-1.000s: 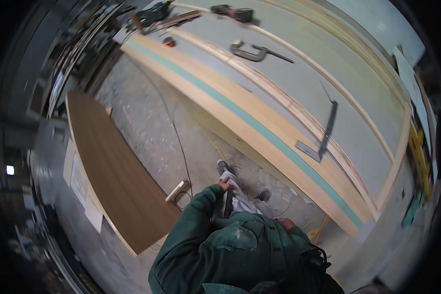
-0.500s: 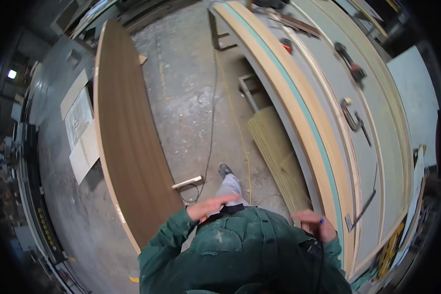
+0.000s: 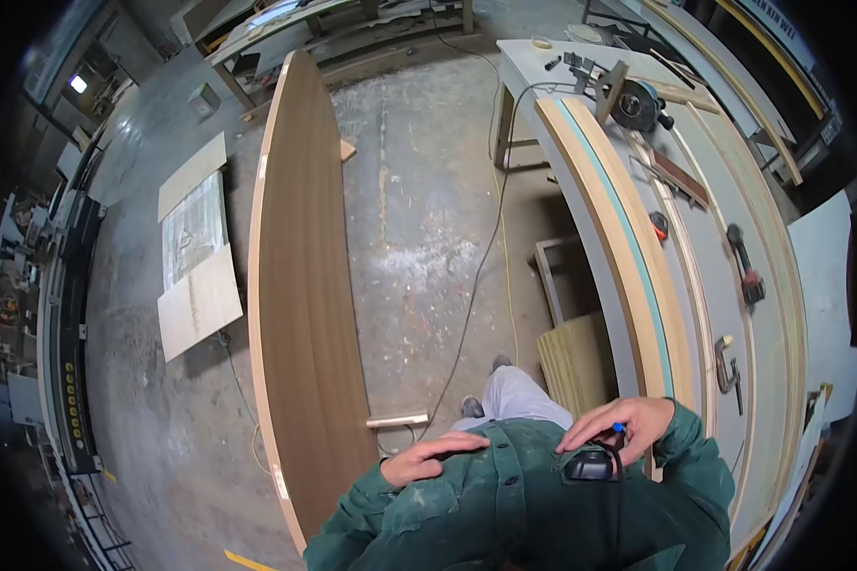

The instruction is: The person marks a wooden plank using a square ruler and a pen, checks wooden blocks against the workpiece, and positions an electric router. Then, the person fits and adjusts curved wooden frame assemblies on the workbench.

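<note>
Green cloth is nearest: our jacket [image 3: 505, 514], w/ a black device [image 3: 588, 465] on its front, long axis roughly side to side. Our R hand [image 3: 635, 416] is the nearer one, just past & R of the device, fingers reaching L along its far edge, loosely bent, no grip visible; whether they touch it we can't tell. A blue bit [image 3: 618, 427] shows at those fingers, too small to ID, & a black cord [image 3: 620, 476] crosses the device's R end, in the way on that side. Our L hand [image 3: 436, 457] is L of the device, fingers stretched out & side by side at the jacket, nothing seen in it. Ahead-L of the device, a pale wood block [image 3: 397, 420]; well L, the brown panel [image 3: 309, 285], running lengthwise away from us. Ahead-R of the device, approx. near to far: C-clamp [image 3: 722, 381], cordless tool [image 3: 752, 287], pale curved boards [image 3: 611, 233] w/ a teal stripe, then a power saw [image 3: 638, 105].
</note>
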`<state>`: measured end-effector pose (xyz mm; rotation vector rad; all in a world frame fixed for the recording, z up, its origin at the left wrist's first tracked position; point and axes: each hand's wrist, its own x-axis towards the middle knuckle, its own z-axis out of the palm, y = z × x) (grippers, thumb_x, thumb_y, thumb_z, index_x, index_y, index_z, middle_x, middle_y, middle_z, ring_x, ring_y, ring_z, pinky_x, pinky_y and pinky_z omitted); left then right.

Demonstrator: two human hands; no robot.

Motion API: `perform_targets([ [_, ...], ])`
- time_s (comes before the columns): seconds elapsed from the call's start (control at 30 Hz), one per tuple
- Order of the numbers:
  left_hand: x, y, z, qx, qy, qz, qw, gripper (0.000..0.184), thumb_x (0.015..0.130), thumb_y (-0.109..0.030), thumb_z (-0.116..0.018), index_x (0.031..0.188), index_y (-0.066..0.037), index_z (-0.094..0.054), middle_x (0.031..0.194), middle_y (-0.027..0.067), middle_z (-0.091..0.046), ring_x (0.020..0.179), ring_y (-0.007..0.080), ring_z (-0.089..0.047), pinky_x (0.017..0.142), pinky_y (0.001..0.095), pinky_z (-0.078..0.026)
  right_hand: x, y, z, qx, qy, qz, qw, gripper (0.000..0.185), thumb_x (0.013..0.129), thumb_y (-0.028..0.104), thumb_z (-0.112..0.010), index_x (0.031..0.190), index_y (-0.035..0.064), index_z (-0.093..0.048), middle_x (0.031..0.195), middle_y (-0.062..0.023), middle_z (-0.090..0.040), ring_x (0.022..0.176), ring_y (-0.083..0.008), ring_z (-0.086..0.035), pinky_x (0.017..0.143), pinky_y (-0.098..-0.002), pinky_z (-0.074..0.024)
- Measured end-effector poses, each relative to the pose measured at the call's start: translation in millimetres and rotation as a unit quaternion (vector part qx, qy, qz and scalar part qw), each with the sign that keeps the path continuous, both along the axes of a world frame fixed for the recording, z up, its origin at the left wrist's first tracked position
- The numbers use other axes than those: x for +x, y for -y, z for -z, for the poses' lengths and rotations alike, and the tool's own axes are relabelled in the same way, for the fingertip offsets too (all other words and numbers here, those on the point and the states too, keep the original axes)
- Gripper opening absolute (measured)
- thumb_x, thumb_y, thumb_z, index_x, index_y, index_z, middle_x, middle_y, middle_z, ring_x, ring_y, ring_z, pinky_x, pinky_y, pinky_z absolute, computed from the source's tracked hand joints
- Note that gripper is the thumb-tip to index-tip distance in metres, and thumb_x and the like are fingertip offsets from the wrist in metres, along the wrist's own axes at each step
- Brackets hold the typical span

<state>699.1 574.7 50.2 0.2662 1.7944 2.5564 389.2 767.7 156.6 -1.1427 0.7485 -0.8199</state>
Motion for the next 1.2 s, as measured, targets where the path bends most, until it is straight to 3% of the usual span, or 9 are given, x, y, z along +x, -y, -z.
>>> perform_targets([
  [0.23, -171.8, 95.2, -26.7, -0.107, -0.022, 0.146, 0.983, 0.051, 0.097, -0.022, -0.045, 0.141, 0.001, -0.032, 0.143, 0.0167, -0.035, 0.135, 0.0286, -0.031, 0.111, 0.037, -0.021, -80.0, 131.7, -8.0, -0.14, 0.021, -0.096, 0.985, 0.028, 0.086, 0.008, -0.064, 0.112, -0.0021, -0.062, 0.114, -0.018, -0.055, 0.103, -0.0297, -0.055, 0.088, -0.0366, -0.0441],
  [0.4, -272.6, 150.4, -35.2, -0.091, 0.073, 0.302, 0.946, 0.048, 0.099, -0.024, -0.043, 0.137, 0.004, -0.035, 0.139, 0.0174, -0.039, 0.132, 0.0247, -0.033, 0.109, 0.0339, -0.024, -146.4, 196.9, -40.7, -0.187, -0.177, -0.089, 0.962, 0.021, 0.087, 0.011, -0.056, 0.107, 0.0048, -0.06, 0.1, -0.0099, -0.057, 0.085, -0.0272, -0.058, 0.071, -0.0366, -0.047],
  [0.57, -330.8, 192.9, -26.6, -0.093, 0.051, 0.319, 0.942, 0.046, 0.093, -0.017, -0.053, 0.133, 0.003, -0.041, 0.131, 0.016, -0.049, 0.124, 0.0227, -0.045, 0.103, 0.0326, -0.033, -186.2, 223.8, -60.3, -0.161, -0.379, -0.072, 0.908, 0.033, 0.079, 0.018, -0.056, 0.112, 0.0136, -0.059, 0.097, -0.0062, -0.055, 0.077, -0.0267, -0.059, 0.06, -0.0395, -0.0481],
  [0.63, -353.0, 204.8, -25.2, -0.079, 0.017, 0.338, 0.938, 0.055, 0.092, -0.016, -0.053, 0.14, 0.002, -0.033, 0.14, 0.0168, -0.041, 0.131, 0.0249, -0.038, 0.107, 0.0336, -0.029, -197.9, 233.7, -79.2, -0.106, -0.407, -0.073, 0.904, 0.024, 0.079, 0.02, -0.057, 0.101, 0.0147, -0.064, 0.097, -0.0071, -0.056, 0.081, -0.0287, -0.06, 0.065, -0.0404, -0.0488],
  [0.73, -382.6, 220.8, -20.4, -0.038, -0.008, 0.369, 0.928, 0.049, 0.091, -0.014, -0.055, 0.135, 0.003, -0.04, 0.133, 0.0158, -0.049, 0.124, 0.0227, -0.045, 0.103, 0.0332, -0.034, -212.5, 244.1, -84.8, -0.08, -0.38, -0.028, 0.921, 0.016, 0.078, 0.025, -0.059, 0.082, 0.0106, -0.063, 0.092, -0.0053, -0.054, 0.071, -0.0288, -0.06, 0.057, -0.0413, -0.0484],
  [0.87, -409.7, 238.8, -22.4, -0.02, 0.039, 0.404, 0.914, 0.047, 0.093, -0.016, -0.054, 0.134, 0.003, -0.041, 0.13, 0.0144, -0.051, 0.12, 0.02, -0.047, 0.101, 0.0312, -0.036, -199.7, 253.2, -92.9, -0.055, -0.557, -0.014, 0.829, 0.014, 0.077, 0.026, -0.062, 0.089, 0.0181, -0.061, 0.096, -0.002, -0.052, 0.067, -0.0219, -0.06, 0.05, -0.0366, -0.0467],
  [0.97, -424.7, 252.9, -14.8, 0.018, 0.069, 0.439, 0.896, 0.046, 0.095, -0.019, -0.051, 0.134, 0.002, -0.041, 0.126, 0.0124, -0.055, 0.115, 0.0153, -0.049, 0.098, 0.0305, -0.038, -184.0, 269.3, -114.8, 0.008, -0.633, 0.002, 0.774, 0.017, 0.081, 0.029, -0.058, 0.081, 0.013, -0.064, 0.097, -0.0065, -0.054, 0.062, -0.026, -0.061, 0.05, -0.0399, -0.046],
  [1.13, -434.3, 282.3, -30.6, 0.002, 0.002, 0.489, 0.872, 0.041, 0.097, -0.023, -0.049, 0.131, -0.001, -0.047, 0.122, 0.0102, -0.058, 0.11, 0.0147, -0.051, 0.096, 0.0304, -0.039, -168.7, 289.2, -123.9, 0.034, -0.619, 0.022, 0.784, 0.017, 0.083, 0.026, -0.055, 0.093, 0.0157, -0.064, 0.102, -0.0089, -0.053, 0.062, -0.0249, -0.061, 0.049, -0.0389, -0.0452],
  [1.2, -436.3, 291.6, -35.1, -0.011, 0.009, 0.501, 0.865, 0.041, 0.097, -0.023, -0.049, 0.132, -0.001, -0.047, 0.122, 0.0099, -0.058, 0.111, 0.0147, -0.051, 0.096, 0.03, -0.039, -169.0, 301.5, -127.7, 0.073, -0.645, -0.014, 0.76, 0.018, 0.083, 0.024, -0.055, 0.095, 0.0141, -0.065, 0.09, -0.0087, -0.058, 0.059, -0.0249, -0.061, 0.048, -0.0384, -0.0447],
])
